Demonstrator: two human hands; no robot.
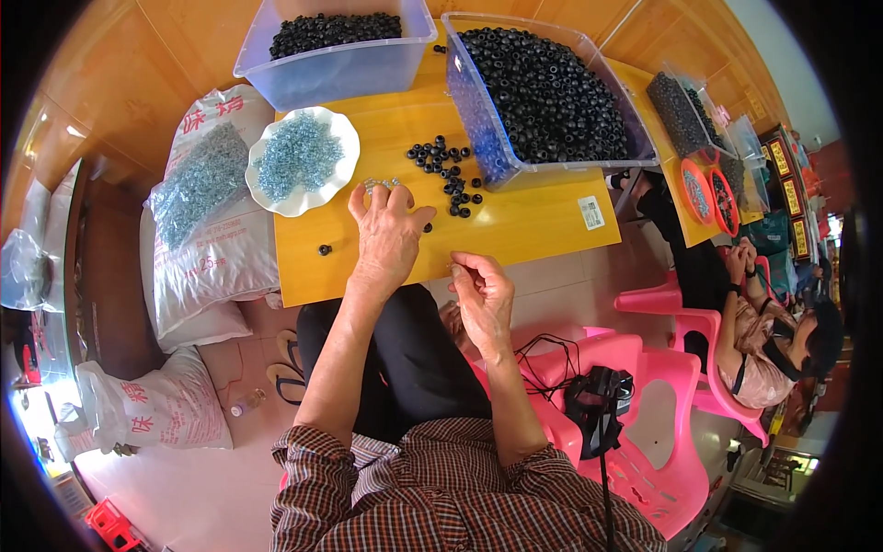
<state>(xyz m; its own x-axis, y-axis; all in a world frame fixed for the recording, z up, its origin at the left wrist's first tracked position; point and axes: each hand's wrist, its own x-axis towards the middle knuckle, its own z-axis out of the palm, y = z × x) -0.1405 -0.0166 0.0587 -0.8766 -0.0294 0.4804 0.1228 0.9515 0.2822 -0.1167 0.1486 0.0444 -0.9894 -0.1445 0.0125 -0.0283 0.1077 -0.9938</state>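
Where the checked sleeves end near the lower edge, two bare forearms reach up toward a low yellow table [543, 225]. Nearest, the right hand [483, 299] hovers at the table's front edge, fingers curled narrowly, thumb and forefinger pinched together; what they hold is too small to tell. Just beyond, the left hand [386, 235] lies palm down on the tabletop, fingers loosely spread, its tips touching a little cluster of clear beads [379, 185]. Right of those fingers lies a loose scatter of black rings [446, 170], small, round and glossy, each with a hole through the middle; one stray ring [324, 249] sits apart to the left. Farther back, a white scalloped plate [342, 170] carries a heap of pale blue beads. Beyond, two clear plastic tubs [478, 120] brim with the same black rings.
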